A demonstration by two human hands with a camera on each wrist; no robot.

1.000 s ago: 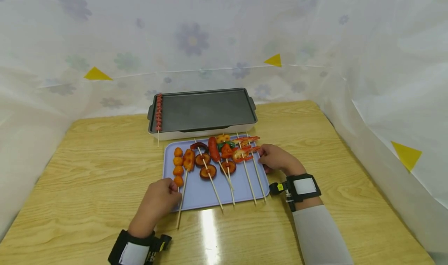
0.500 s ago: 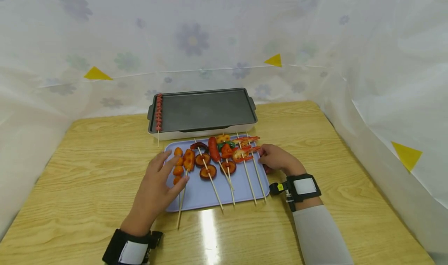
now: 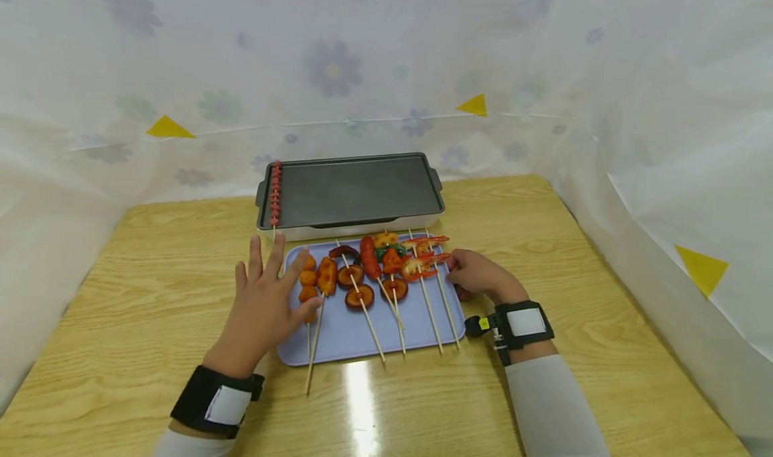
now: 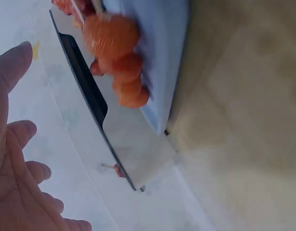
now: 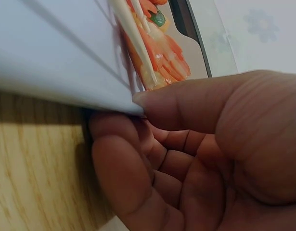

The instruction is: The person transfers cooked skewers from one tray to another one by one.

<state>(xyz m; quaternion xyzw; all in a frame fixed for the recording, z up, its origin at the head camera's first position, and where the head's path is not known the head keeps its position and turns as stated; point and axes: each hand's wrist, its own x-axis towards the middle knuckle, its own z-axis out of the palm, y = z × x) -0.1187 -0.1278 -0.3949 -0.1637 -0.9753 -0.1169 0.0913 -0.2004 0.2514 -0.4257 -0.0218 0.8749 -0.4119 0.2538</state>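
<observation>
My left hand [image 3: 260,302] is spread with straight fingers over the left edge of the lilac tray [image 3: 347,339]. Its thumb overlaps a skewer of orange balls [image 3: 308,278] in the head view; the left wrist view shows a gap between the fingers and those orange balls [image 4: 111,36]. At the tray's right side, my right hand [image 3: 480,274] pinches the rim between thumb and fingers, beside the shrimp skewers [image 3: 419,266]. In the right wrist view the thumb lies on top of the tray [image 5: 56,72] and curled fingers sit under it.
Behind the tray stands a dark grill plate [image 3: 356,185] with a red meat skewer [image 3: 276,192] along its left side. Also on the tray are a brown meat skewer [image 3: 326,276], a mushroom skewer [image 3: 359,297] and a sausage skewer [image 3: 370,256]. A patterned sheet [image 3: 332,68] hangs behind.
My left hand has let go of the stick of the orange-ball skewer, spread its fingers and moved up and left. The right hand stays at the tray's rim.
</observation>
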